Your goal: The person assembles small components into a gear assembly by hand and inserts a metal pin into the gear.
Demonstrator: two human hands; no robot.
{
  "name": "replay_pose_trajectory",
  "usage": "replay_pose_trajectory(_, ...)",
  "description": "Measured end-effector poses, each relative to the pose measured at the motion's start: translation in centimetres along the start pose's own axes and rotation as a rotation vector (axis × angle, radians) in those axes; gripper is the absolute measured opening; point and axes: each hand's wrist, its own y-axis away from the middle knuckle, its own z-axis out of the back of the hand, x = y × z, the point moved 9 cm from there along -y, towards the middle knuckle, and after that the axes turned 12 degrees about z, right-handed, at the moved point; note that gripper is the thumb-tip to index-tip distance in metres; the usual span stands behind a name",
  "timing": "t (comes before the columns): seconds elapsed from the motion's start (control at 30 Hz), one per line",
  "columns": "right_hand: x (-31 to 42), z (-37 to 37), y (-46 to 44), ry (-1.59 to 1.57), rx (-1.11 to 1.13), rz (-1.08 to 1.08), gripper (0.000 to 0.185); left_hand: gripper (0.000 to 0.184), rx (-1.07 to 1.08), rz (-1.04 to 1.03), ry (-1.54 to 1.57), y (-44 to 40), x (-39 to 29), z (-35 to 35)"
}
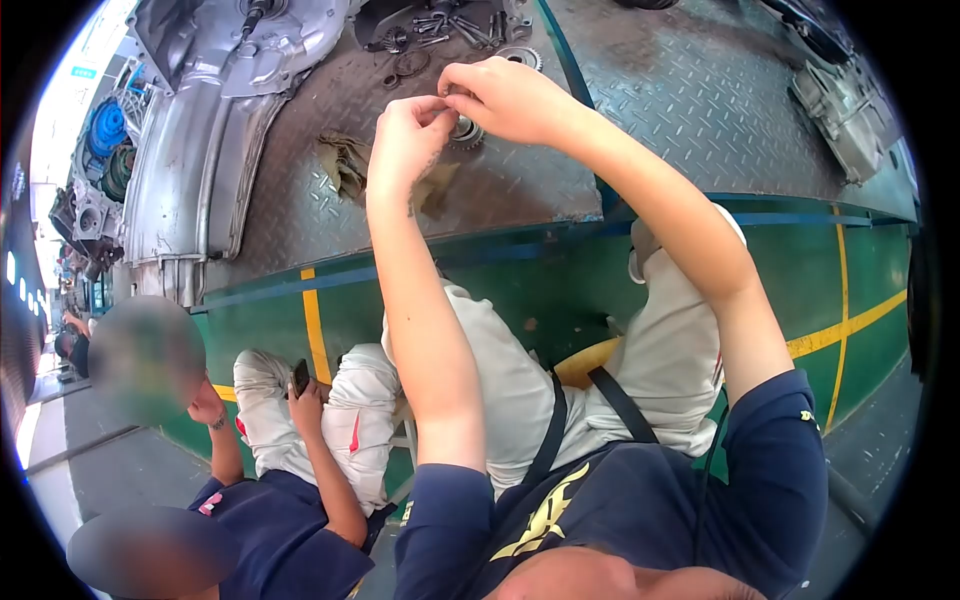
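Observation:
My left hand [405, 135] and my right hand [510, 97] meet above the metal bench top, fingertips pinched close together. Whatever lies between their fingers is too small and too covered to make out. Just below the fingers shows a toothed metal gear [466, 132], partly hidden by both hands. Another gear ring [522, 58] sits on the bench beyond my right hand. A crumpled brownish cloth [345, 165] lies to the left of my left wrist.
A large metal housing [190, 170] takes up the left of the bench. Bolts and small parts [455, 25] lie at the back, with another casing [845, 115] far right. At lower left sits a co-worker [285, 525] holding a phone [300, 377].

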Motion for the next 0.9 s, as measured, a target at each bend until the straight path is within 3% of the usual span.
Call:
replay_pose_trajectory(0.13, 1.4, 2.4, 1.5, 0.009, -0.105, 0.022, 0.023, 0.021, -0.132, 0.000, -0.157, 0.6, -1.3, 1.0)
replay_pose_trajectory(0.23, 2.9, 4.4, 4.0, 0.125, 0.057, 0.132, 0.021, 0.021, -0.152, -0.037, -0.114, 0.5, -0.9, 1.1)
replay_pose_trajectory(0.3, 3.2, 6.6, 7.2, 0.009, 0.044, 0.125, 0.016, 0.021, -0.138, -0.039, -0.092, 0.3, -0.5, 1.0)
replay_pose_trajectory(0.43, 1.3, 6.7, 14.6, -0.318, 0.055, -0.130, 0.007, 0.023, -0.133, -0.116, -0.083, 0.1, -1.2, 0.5)
replay_pose_trajectory(0.5, 1.9, 5.8, 16.7, -0.527, 0.203, -0.318, 0.008, 0.024, -0.130, -0.185, -0.150, 0.2, -2.4, -0.3)
replay_pose_trajectory(0.7, 3.5, 2.6, 19.5, -0.566, 0.395, -0.141, 0.010, 0.021, -0.233, -0.391, -0.249, 0.9, -3.0, -0.7)
replay_pose_trajectory(0.8, 3.6, 1.2, 21.8, -0.444, 0.502, -0.081, 0.008, 0.019, -0.213, -0.300, -0.147, 1.0, -1.8, -0.5)
replay_pose_trajectory(0.9, 4.5, -1.5, 24.4, -0.305, 0.685, 0.007, 0.006, 0.017, -0.195, -0.343, -0.108, 1.7, -2.4, 0.0)
